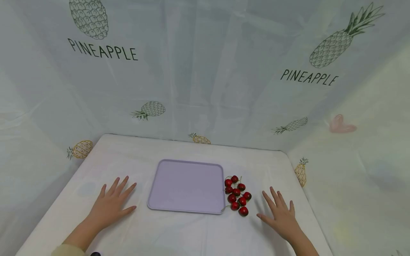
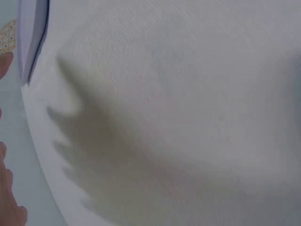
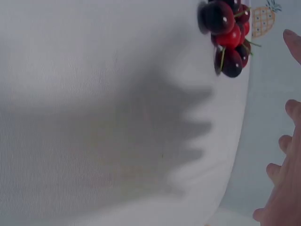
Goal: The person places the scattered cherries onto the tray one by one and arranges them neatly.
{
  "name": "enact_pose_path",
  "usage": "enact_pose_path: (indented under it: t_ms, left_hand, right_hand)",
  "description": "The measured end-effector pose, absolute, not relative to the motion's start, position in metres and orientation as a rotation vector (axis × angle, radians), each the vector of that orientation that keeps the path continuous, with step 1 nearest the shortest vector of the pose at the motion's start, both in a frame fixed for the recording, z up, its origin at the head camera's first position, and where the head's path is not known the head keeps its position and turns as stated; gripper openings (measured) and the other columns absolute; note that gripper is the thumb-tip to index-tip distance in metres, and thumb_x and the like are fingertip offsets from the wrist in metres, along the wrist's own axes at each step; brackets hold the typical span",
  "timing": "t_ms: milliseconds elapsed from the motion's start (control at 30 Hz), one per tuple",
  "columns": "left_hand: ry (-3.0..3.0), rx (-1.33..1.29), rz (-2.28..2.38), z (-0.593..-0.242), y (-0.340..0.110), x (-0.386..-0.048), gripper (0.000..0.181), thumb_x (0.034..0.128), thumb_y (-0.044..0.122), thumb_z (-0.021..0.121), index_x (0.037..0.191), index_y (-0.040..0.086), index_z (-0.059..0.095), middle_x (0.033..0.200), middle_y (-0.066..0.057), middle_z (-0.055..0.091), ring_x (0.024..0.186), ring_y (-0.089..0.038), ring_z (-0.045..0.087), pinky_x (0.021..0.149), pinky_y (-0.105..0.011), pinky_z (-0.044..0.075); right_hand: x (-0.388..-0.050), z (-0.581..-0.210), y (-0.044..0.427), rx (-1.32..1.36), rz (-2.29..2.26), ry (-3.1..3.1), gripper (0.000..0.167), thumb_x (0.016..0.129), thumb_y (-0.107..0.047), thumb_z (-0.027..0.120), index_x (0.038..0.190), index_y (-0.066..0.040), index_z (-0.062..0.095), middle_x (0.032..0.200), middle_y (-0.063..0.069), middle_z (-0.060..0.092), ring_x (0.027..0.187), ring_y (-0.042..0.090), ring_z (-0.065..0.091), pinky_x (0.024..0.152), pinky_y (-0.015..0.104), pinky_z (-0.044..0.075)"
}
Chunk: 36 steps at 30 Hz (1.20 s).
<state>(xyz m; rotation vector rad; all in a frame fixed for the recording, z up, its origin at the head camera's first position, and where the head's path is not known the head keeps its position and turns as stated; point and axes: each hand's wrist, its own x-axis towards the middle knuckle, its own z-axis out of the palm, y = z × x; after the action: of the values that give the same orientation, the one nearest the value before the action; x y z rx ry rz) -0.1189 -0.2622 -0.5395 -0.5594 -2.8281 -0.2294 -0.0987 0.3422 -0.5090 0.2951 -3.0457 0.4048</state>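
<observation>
A pale purple tray [image 1: 187, 186] lies flat at the middle of the table, with nothing on it. Against its right edge is a loose cluster of dark red cherries [image 1: 236, 192] with stems, also in the right wrist view [image 3: 229, 35]. My left hand [image 1: 110, 207], fingers spread, is left of the tray and holds nothing; its fingertips show at the edge of the left wrist view. To the right of the cherries, my right hand [image 1: 282, 217] has its fingers spread, empty, above the table with its shadow beneath.
The table [image 1: 179, 234] wears a white cover. Behind and at both sides hang pale sheets [image 1: 198, 71] printed with pineapples. A small dark round object [image 1: 95, 254] shows at the bottom edge by the left sleeve [image 1: 68, 250].
</observation>
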Motion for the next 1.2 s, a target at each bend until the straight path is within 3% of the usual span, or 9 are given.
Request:
enact_pose_path:
  t_ms: [267, 600, 700, 900, 1067, 1200]
  left_hand:
    - [-2.912, -0.526, -0.369, -0.542, -0.244, -0.126, 0.086, 0.0781, 0.064, 0.069, 0.143, 0.011, 0.047, 0.151, -0.021, 0.034, 0.135, -0.048, 0.030, 0.095, -0.077, 0.023]
    - [-3.030, -0.428, -0.682, -0.558, -0.223, -0.137, 0.108, 0.0695, 0.069, 0.072, 0.151, 0.010, 0.032, 0.154, -0.029, 0.024, 0.137, -0.057, 0.016, 0.093, -0.083, 0.010]
    - [-3.037, -0.377, -0.759, -0.563, -0.217, -0.140, 0.111, 0.0673, 0.068, 0.075, 0.152, 0.012, 0.030, 0.155, -0.028, 0.022, 0.138, -0.058, 0.010, 0.093, -0.084, 0.005]
    - [-3.014, -0.298, -0.874, -0.571, -0.209, -0.147, 0.111, 0.0639, 0.066, 0.079, 0.151, 0.016, 0.031, 0.154, -0.028, 0.023, 0.138, -0.060, 0.003, 0.091, -0.085, -0.002]
    - [-3.041, -0.221, -1.024, -0.569, -0.206, -0.151, 0.106, 0.0669, 0.058, 0.082, 0.150, 0.016, 0.032, 0.156, -0.027, 0.019, 0.138, -0.059, -0.001, 0.094, -0.081, -0.010]
    - [-3.052, -0.180, -1.093, -0.566, -0.206, -0.151, 0.102, 0.0688, 0.052, 0.083, 0.150, 0.016, 0.033, 0.156, -0.027, 0.018, 0.139, -0.058, -0.003, 0.095, -0.078, -0.014]
  right_hand:
    - [-0.100, -0.512, 0.316, 0.211, 0.667, -3.068, 0.083, 0.083, -0.046, 0.073, 0.150, -0.010, 0.037, 0.156, 0.020, 0.025, 0.139, 0.047, 0.022, 0.099, 0.078, 0.015]
    - [-0.100, -0.534, 0.296, 0.011, 1.311, -2.845, 0.065, 0.076, -0.014, 0.084, 0.133, -0.005, 0.053, 0.141, 0.017, 0.046, 0.133, 0.039, 0.038, 0.103, 0.062, 0.033]
    - [-0.101, -0.541, 0.293, -0.090, 1.401, -2.801, 0.063, 0.075, -0.012, 0.085, 0.129, -0.005, 0.054, 0.133, 0.015, 0.054, 0.127, 0.037, 0.045, 0.102, 0.058, 0.036]
    - [-0.102, -0.555, 0.288, -0.249, 1.557, -2.741, 0.052, 0.073, -0.009, 0.085, 0.119, -0.004, 0.060, 0.126, 0.012, 0.060, 0.123, 0.034, 0.050, 0.106, 0.055, 0.035]
    - [-0.105, -0.567, 0.290, -0.292, 1.643, -2.709, 0.049, 0.071, -0.007, 0.085, 0.115, -0.004, 0.064, 0.127, 0.013, 0.060, 0.131, 0.034, 0.045, 0.111, 0.050, 0.028]
    - [-0.106, -0.571, 0.289, -0.317, 1.641, -2.699, 0.048, 0.071, -0.006, 0.085, 0.114, -0.004, 0.064, 0.127, 0.015, 0.059, 0.132, 0.037, 0.043, 0.111, 0.053, 0.028]
